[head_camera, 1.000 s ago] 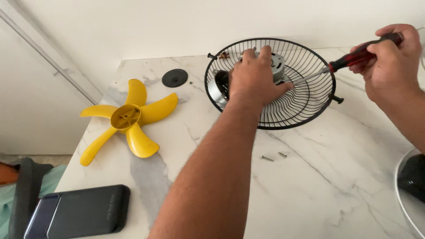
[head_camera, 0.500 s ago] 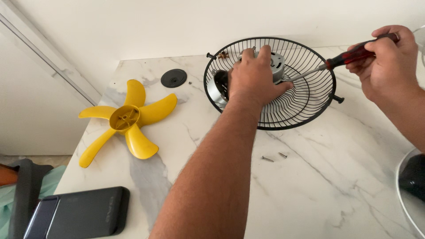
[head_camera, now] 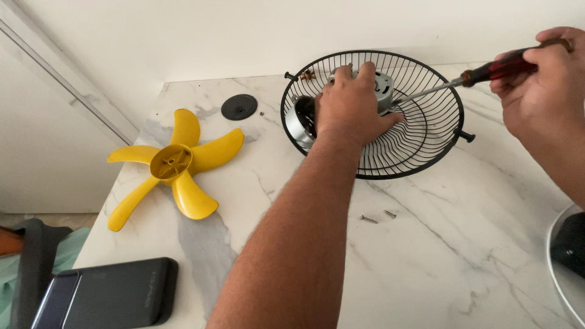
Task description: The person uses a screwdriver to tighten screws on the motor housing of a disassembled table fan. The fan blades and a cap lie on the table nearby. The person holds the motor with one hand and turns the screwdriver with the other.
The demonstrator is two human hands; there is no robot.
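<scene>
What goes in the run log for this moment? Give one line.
left hand: grips motor in black fan guard | right hand: holds red-handled screwdriver, tip at motor | two screws loose on marble counter

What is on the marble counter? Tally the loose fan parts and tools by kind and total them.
Yellow fan blade: 1
Black wire guard, under the left hand: 1
Silver motor: 1
Black round cap: 1
Loose screws: 2
Screwdriver, in the right hand: 1
Total: 7
</scene>
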